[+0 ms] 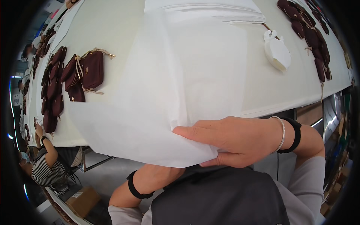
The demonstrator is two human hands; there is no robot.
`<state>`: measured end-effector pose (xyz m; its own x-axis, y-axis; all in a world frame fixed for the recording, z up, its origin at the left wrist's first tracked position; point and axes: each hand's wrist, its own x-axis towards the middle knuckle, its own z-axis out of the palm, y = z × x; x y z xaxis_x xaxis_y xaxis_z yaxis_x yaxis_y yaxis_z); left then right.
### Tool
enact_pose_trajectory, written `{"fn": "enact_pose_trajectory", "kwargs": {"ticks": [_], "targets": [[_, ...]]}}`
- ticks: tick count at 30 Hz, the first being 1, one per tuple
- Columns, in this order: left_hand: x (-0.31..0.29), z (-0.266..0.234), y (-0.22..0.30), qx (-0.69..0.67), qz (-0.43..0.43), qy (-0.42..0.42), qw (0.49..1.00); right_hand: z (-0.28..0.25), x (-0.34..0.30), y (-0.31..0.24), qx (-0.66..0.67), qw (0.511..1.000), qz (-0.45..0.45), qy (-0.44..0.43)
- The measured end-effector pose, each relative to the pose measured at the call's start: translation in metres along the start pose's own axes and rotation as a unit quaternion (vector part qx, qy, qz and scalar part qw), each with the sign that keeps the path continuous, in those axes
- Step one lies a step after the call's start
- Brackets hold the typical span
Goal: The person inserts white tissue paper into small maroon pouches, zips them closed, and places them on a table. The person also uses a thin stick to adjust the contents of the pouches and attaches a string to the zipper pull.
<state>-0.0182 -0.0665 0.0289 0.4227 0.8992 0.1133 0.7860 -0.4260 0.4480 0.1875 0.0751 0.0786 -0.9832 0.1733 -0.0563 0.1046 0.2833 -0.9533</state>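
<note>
A large thin sheet of white paper [127,123] is bent in front of me, with a crease running down its middle. At its near right edge my right hand [228,140] grips it, one finger lying along the top and the paper folded around it. Beneath the near edge, my left hand [165,174] reaches under the sheet. Its fingers are hidden by the paper. Behind the sheet lies a stack of white paper [210,9] at the far side of the table.
Dark maroon pouches [93,71] with cords lie at the left of the white table [116,45]. More maroon pouches [313,41] lie at the far right, near a white tape roll or dispenser [276,52]. A co-worker [47,163] in stripes sits at left, above a cardboard box [83,202].
</note>
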Motion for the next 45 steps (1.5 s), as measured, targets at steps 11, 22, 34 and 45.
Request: {"fn": "enact_pose_trajectory", "kwargs": {"ticks": [11, 22, 34, 45], "targets": [[0.021, -0.009, 0.011, -0.122, 0.010, -0.072, 0.990, -0.004, 0.008, 0.009, -0.159, 0.962, 0.124, -0.183], [0.017, -0.018, 0.021, -0.317, -0.118, -0.093, 0.936, -0.014, 0.009, 0.008, -0.023, 0.966, 0.158, -0.202], [0.015, -0.010, 0.021, -0.280, -0.022, -0.076, 0.957, 0.001, 0.021, 0.047, 0.214, 0.870, 0.207, -0.392], [0.012, -0.007, 0.017, -0.353, -0.067, -0.044, 0.932, -0.024, 0.000, 0.004, 0.054, 0.944, 0.149, -0.289]]}}
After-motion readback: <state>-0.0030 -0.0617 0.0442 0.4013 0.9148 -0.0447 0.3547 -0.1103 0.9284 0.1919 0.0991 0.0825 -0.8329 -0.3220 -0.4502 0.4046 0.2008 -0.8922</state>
